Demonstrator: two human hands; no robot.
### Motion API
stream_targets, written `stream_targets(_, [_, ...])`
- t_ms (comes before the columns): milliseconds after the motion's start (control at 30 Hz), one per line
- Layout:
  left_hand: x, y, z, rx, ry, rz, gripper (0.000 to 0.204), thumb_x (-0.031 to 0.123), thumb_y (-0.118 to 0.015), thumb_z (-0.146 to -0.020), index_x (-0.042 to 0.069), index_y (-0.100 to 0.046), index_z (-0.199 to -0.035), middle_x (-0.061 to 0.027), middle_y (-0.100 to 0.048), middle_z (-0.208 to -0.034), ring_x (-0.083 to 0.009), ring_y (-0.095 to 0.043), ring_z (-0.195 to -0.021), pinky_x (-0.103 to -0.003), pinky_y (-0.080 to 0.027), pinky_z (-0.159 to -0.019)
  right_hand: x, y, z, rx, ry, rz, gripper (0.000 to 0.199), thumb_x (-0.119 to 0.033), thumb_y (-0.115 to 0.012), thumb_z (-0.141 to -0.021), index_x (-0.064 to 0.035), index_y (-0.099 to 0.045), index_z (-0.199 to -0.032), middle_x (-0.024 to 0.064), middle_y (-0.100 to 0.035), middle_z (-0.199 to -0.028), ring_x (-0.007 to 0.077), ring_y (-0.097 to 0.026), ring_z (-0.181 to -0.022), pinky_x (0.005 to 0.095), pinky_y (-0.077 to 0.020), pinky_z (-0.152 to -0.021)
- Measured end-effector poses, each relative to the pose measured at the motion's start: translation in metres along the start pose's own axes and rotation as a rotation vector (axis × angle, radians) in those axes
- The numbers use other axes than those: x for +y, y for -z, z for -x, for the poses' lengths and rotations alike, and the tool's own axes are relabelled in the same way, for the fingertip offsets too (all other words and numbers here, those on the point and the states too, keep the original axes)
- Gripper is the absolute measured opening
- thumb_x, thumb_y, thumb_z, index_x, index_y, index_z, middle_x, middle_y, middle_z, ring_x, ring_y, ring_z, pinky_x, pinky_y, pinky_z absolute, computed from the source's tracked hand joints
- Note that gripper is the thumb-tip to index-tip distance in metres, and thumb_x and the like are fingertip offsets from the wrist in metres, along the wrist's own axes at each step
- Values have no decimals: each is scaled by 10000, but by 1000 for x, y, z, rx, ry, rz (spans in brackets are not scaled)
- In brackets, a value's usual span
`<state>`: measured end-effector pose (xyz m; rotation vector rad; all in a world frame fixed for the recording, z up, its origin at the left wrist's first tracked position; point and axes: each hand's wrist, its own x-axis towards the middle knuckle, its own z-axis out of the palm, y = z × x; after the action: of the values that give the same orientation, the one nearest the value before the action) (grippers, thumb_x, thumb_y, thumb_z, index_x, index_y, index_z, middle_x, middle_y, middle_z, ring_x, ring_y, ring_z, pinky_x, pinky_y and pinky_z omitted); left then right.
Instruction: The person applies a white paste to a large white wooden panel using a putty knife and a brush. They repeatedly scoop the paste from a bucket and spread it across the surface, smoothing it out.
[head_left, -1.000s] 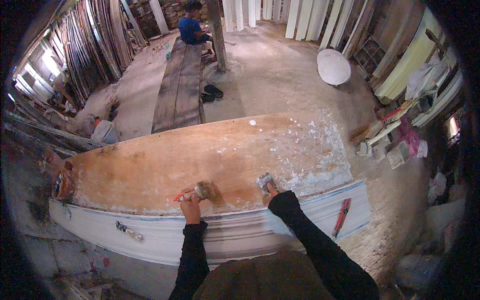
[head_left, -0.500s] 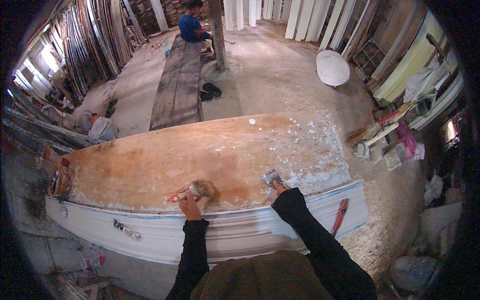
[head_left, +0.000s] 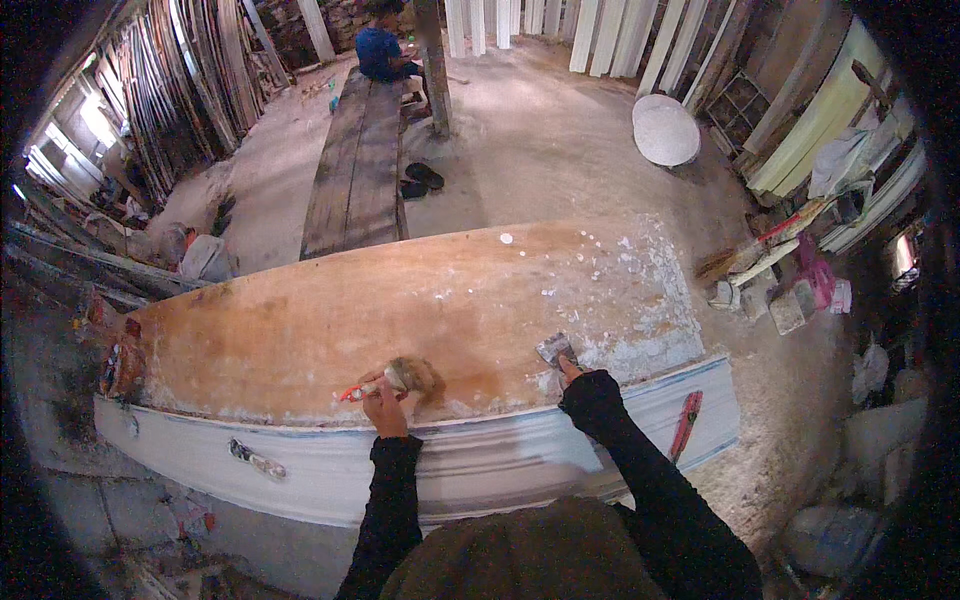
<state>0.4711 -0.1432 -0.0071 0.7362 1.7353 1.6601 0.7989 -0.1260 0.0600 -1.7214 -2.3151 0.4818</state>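
My left hand [head_left: 383, 408] is closed around a red-handled paintbrush [head_left: 420, 380]; its wide tan bristles point right, over the wooden board [head_left: 300, 320]. In my right hand [head_left: 570, 372] is a putty scraper [head_left: 555, 348], its broad smeared blade at the board's surface; whether the edge touches cannot be made out. White patches and specks cover the board's right part. Along its near side runs a white moulded strip [head_left: 500, 465]. A red utility knife [head_left: 686, 425] lies on the strip's right part, and a small whitish-handled tool [head_left: 257, 458] on its left.
Beyond the board stands a long dark plank bench [head_left: 350, 180], where a person in blue [head_left: 380, 55] sits by a post [head_left: 436, 80]. Dark sandals [head_left: 422, 182] lie beside it. A round white disc [head_left: 666, 130], a broom [head_left: 735, 260] and a pink bag [head_left: 820, 280] are at right.
My right hand has shifted slightly right with the putty scraper. My left hand, still holding the paintbrush, has moved only a little to the right.
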Motion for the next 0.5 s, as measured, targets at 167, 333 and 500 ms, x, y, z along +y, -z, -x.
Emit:
stream_targets(167, [-9, -5, -2, -22, -105, 34, 208, 215, -467, -823, 62, -439, -961, -66, -533, -776, -140, -534, -653, -275, -480, -490, 11, -26, -18, 14, -111, -54, 392, -226, -522, -685, -101, -460, -1051, 116, -530, -577, 287, -530, -559, 392, -420, -535])
stream_targets(333, [-9, -4, -2, 16, 41, 115, 161, 161, -454, -811, 47, -446, -925, -63, -514, -790, -124, -523, -666, -237, -467, -491, 14, -19, -12, -11, -31, -75, 290, -249, -517, -697, -111, -475, -948, 95, -528, -602, 270, -520, -592, 387, -414, -571])
stream_targets(500, [5, -15, 6, -12, 17, 87, 154, 131, -457, -796, 46, -444, -925, -72, -511, -811, -133, -521, -680, -237, -460, -503, 18, -47, -25, 22, -121, -161, 242, -259, -511, -710, -118, -486, -906, 84, -524, -609, 260, -512, -598, 382, -409, -580])
